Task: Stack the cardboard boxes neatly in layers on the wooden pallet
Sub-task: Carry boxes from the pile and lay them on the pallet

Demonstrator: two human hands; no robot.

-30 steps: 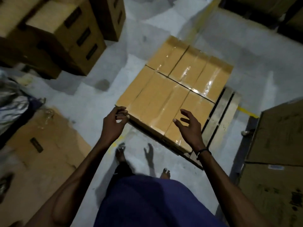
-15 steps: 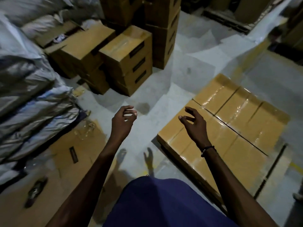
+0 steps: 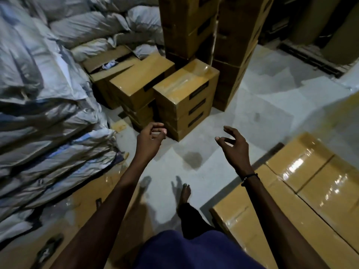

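A layer of taped cardboard boxes [image 3: 303, 183] lies flat at the lower right; the pallet under them is hidden. Ahead on the floor stands a low stack of boxes [image 3: 186, 94], its top box sealed with shiny tape. My left hand [image 3: 149, 140] hovers in the air just in front of that stack, fingers loosely curled, holding nothing. My right hand [image 3: 235, 148] is raised over the bare floor between the stack and the laid boxes, fingers spread and empty.
Grey-white sacks [image 3: 42, 105] are heaped along the left. Taller box stacks [image 3: 211, 30] rise behind the low one, beside an open carton [image 3: 108, 63]. Flattened cardboard [image 3: 64, 222] covers the floor at lower left. A bare foot [image 3: 184, 195] stands on the concrete.
The view has swung left from the laid boxes toward the floor stack. Both hands left the laid boxes and now reach out empty toward the stack.
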